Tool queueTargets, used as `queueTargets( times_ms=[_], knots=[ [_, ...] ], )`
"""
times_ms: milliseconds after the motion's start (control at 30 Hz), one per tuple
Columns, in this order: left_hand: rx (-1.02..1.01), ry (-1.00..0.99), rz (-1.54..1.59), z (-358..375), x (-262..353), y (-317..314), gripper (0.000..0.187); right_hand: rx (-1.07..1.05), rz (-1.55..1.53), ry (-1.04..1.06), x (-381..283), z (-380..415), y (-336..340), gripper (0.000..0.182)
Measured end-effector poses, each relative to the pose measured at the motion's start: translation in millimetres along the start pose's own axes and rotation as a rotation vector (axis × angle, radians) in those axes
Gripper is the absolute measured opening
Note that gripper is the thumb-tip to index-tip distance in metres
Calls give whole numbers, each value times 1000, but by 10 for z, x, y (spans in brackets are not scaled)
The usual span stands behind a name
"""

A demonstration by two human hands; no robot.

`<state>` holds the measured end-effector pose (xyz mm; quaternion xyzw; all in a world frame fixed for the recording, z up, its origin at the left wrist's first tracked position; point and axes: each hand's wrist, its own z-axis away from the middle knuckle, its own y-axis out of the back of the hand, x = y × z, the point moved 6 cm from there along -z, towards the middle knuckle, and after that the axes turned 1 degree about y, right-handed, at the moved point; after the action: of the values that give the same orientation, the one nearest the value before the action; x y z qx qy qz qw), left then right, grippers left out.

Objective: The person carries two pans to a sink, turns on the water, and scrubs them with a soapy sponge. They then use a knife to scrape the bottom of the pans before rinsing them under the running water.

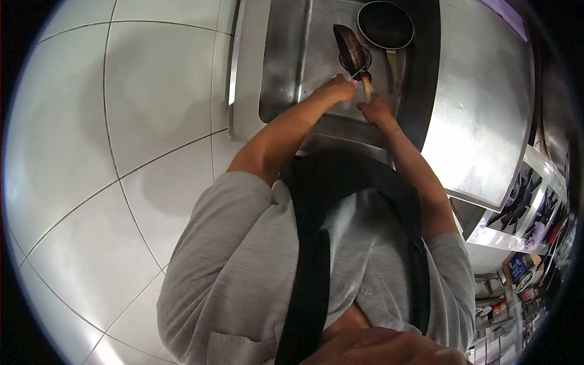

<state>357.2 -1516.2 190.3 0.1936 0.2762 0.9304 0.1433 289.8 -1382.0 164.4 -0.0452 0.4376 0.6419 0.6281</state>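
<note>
My right hand is closed around the pale handle of a frying pan. That pan is tilted on its side over the sink, its outside dark and brownish. My left hand is closed close to where the handle meets the pan. A thin, light-coloured edge shows at its fingers, but I cannot make out what it holds. Both hands are over the metal sink. A second frying pan, round and black with a light rim, lies at the far right of the sink, its handle pointing toward me.
To the right of the sink is a stainless steel surface, with a purple cloth at its far edge. White tiles cover the left side. Racks with utensils and various items stand at the lower right.
</note>
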Motion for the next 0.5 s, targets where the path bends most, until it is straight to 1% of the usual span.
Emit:
queueTargets(
  times_ms=[33, 67, 133, 267, 333, 367, 433, 467, 500],
  knots=[
    [-20, 54, 73, 112, -44, 85, 61, -127, -135, -62, -35, -2, -22, 29],
    [-37, 111, 150, 189, -82, 140, 62, -249, -436, -156, -73, 4, -58, 26],
    [-102, 91, 186, 128, -136, 137, 62, -500, -1032, -349, -248, 57, -187, 22],
    [-215, 74, 256, 123, -178, 140, 55, -418, -706, -312, -188, -21, -80, 24],
    [15, -184, 233, 75, -219, 190, 47, -382, -555, -302, -117, -10, -75, 25],
    [126, -314, 218, 82, -234, 212, 43, -259, -350, -191, -99, -14, -28, 27],
    [185, -346, 272, 311, -269, 305, 39, -12, 66, 26, -90, 60, 67, 32],
    [216, -363, 302, 435, -264, 350, 39, -7, 84, -5, -96, 125, 102, 34],
    [241, -408, 245, 526, -226, 370, 38, -3, 101, -34, -169, 197, 151, 37]
  ],
)
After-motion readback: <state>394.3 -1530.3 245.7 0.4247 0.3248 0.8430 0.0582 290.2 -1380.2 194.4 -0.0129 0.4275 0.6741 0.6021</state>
